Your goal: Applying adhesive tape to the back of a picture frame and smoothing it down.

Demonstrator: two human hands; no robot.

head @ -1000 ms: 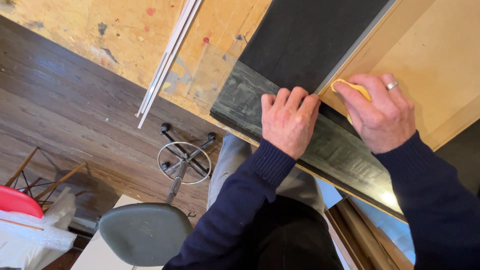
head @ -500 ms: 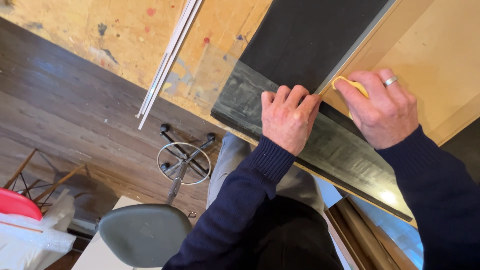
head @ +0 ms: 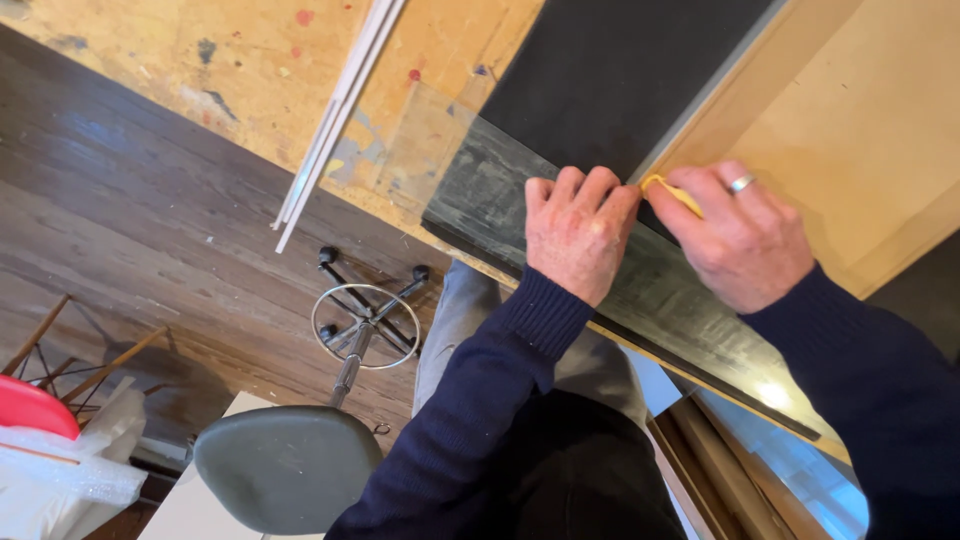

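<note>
Dark board [head: 620, 70] lay slantwise across the worn workbench [head: 230, 60], with a sheet of glass [head: 480, 195] over its near end, and both hands worked at the place where they met a pale wooden panel [head: 860, 130].

Seen from the head camera, the left hand [head: 575, 235] lay palm down on the glass, fingers close together and bent at the knuckles, pressing flat; it gripped nothing. Its navy sleeve ran back toward the body. Just beside it, nearly touching, the right hand [head: 745, 240] was curled closed, thumb and forefinger pinched on a small yellow tool [head: 675, 192], whose tip sat at the long edge where the dark board met the pale panel. A ring showed on one finger of that hand.

The glass reached the near edge of the bench, and its lower right end ran on past the right wrist toward a bright glint. Beyond the fingertips the board's edge ran clear up and to the right, out of view. White strips [head: 335, 115] lay on the bench well apart to the left, with bare bench between them and the glass. Below the bench edge stood a grey stool [head: 285, 465] on the dark wooden floor [head: 130, 250].
</note>
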